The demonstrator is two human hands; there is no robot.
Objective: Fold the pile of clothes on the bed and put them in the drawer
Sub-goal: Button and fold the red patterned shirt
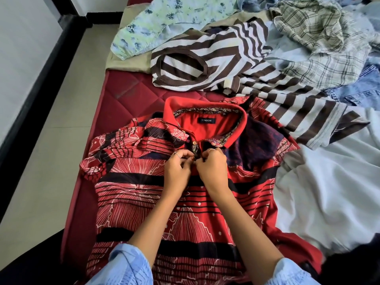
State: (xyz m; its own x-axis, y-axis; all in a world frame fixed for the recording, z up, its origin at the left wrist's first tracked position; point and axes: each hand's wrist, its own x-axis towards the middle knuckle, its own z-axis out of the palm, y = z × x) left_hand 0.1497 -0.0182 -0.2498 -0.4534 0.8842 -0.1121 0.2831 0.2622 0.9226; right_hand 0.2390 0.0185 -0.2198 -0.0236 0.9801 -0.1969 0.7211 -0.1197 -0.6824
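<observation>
Both hands (196, 164) pinching polo shirt (185, 202) placket

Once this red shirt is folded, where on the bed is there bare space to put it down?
One bare patch of red mattress shows, bordered by the striped shirt above, the red shirt below and the bed's left edge. Right of the red shirt lies white cloth. The far side is crowded: floral shirt, plaid shirt, jeans. Left hand and right hand pinch the placket.
</observation>
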